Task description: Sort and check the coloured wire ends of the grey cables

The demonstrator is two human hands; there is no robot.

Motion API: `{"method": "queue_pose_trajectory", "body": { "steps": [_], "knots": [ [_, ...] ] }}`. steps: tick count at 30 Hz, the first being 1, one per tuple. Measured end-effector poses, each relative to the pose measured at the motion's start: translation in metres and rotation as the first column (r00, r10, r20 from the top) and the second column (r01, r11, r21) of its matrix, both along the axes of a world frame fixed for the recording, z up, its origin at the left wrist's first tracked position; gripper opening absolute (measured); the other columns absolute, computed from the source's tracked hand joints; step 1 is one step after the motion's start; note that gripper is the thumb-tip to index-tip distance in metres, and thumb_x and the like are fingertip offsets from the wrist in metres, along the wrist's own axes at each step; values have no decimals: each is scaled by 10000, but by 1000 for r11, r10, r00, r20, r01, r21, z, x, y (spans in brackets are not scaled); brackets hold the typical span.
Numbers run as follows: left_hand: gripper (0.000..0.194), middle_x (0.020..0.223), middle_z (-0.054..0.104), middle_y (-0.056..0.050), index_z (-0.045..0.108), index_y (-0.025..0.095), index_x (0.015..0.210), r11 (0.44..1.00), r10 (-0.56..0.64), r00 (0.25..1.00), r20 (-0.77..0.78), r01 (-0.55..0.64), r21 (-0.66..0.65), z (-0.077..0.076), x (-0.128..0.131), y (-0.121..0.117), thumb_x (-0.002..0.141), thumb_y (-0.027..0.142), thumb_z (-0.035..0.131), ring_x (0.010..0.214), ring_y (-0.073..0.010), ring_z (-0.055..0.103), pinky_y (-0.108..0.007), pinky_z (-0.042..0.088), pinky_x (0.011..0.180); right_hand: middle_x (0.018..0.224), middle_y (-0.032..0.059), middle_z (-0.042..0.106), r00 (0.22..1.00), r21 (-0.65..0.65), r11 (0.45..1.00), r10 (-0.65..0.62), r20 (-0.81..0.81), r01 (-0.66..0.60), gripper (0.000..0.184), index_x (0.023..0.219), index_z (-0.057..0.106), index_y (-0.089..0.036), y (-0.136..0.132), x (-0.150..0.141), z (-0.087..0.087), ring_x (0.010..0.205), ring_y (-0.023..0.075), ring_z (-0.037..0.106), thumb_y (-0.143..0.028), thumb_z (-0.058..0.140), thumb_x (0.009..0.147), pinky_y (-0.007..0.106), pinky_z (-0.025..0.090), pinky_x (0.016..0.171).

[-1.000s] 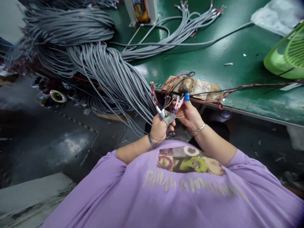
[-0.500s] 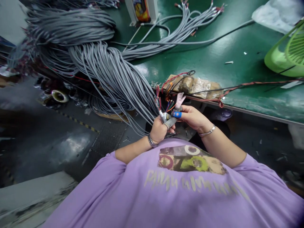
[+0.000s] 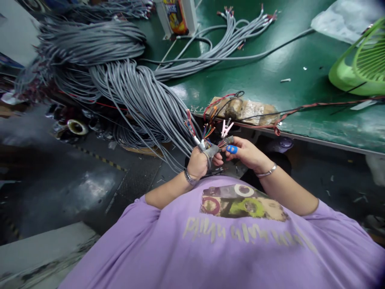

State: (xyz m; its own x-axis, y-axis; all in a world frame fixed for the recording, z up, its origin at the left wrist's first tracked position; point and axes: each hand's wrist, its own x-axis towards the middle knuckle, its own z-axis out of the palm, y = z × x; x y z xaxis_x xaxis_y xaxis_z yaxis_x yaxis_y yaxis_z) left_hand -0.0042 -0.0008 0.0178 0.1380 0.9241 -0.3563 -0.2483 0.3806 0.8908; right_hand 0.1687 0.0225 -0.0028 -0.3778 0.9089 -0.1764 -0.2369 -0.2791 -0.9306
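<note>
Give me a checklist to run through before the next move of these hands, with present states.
1. Left hand gripping the grey cable ends: ok.
2. Right hand at the coloured wires: ok; firmness of any pinch: cannot tell.
3. Blue cover on the right thumb: ok.
4. Wire tips above the left hand bunched together: not ok, they splay.
5. Pink clip clear of the right fingertips: cannot tell.
6. Green fan apart from both hands: ok.
</note>
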Motion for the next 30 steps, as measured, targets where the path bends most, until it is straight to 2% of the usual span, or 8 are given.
{"method": "queue_pose_trajectory", "body": {
  "steps": [3, 5, 8, 10, 14, 19, 24, 30],
  "knots": [
    [500, 561, 667, -18, 588, 161, 700, 1000, 0, 1000, 11, 0, 9, -2, 2, -1, 594, 572, 853, 455, -147, 641, -230, 505, 459, 665, -15, 635, 986, 32, 987, -158, -55, 160, 384, 822, 707, -191, -7, -11, -3, 559, 95, 508, -485, 897, 665, 239, 434, 526],
    [491, 574, 681, -34, 601, 155, 694, 998, -61, 998, -1, 61, 6, -4, 1, -2, 601, 564, 856, 468, -159, 653, -242, 516, 468, 592, -28, 588, 976, 58, 977, -201, -82, 206, 355, 753, 670, -195, -11, -19, 0, 520, 94, 481, -465, 890, 685, 252, 416, 511],
    [461, 593, 701, -64, 637, 134, 678, 983, -183, 982, -37, 183, -3, -9, -3, -2, 619, 536, 856, 484, -168, 669, -248, 528, 486, 508, -37, 554, 989, 38, 993, -109, -98, 114, 376, 725, 620, -203, -13, -25, 10, 441, 104, 471, -481, 872, 705, 266, 400, 461],
    [448, 585, 699, -73, 642, 126, 656, 975, -223, 972, -73, 223, -8, -10, -7, -3, 634, 524, 846, 486, -164, 671, -223, 494, 464, 485, -40, 560, 995, 19, 998, -54, -89, 56, 388, 746, 614, -202, -12, -27, 14, 411, 110, 478, -490, 871, 699, 265, 394, 440],
    [455, 563, 682, -46, 604, 145, 651, 992, -125, 989, -77, 127, 13, -11, -8, -3, 643, 542, 828, 452, -137, 643, -190, 389, 400, 518, -37, 584, 996, -3, 998, -62, -69, 62, 419, 756, 622, -194, -7, -29, 10, 431, 105, 499, -517, 877, 679, 244, 377, 427],
    [464, 570, 674, -17, 580, 162, 683, 1000, 2, 1000, 3, -2, 26, -15, -4, -4, 637, 554, 823, 437, -121, 624, -197, 398, 411, 510, -55, 544, 982, -64, 987, -156, -102, 150, 467, 704, 606, -182, -5, -34, 5, 425, 67, 439, -496, 933, 592, 224, 351, 422],
    [444, 551, 661, -1, 569, 171, 692, 997, 68, 996, 54, -69, 21, -14, -2, -4, 622, 521, 834, 432, -124, 621, -200, 396, 408, 493, -69, 533, 968, -101, 994, -68, -242, 44, 448, 726, 504, -216, -10, -40, 9, 430, 107, 494, -461, 878, 707, 257, 410, 456],
    [441, 549, 658, 2, 575, 170, 716, 993, 120, 989, 82, -122, 13, -8, 0, -5, 621, 524, 821, 434, -126, 622, -198, 386, 408, 508, -69, 479, 970, -101, 977, -202, -131, 190, 467, 668, 550, -188, -9, -34, 0, 462, 65, 409, -476, 917, 642, 228, 325, 473]
  ]
}}
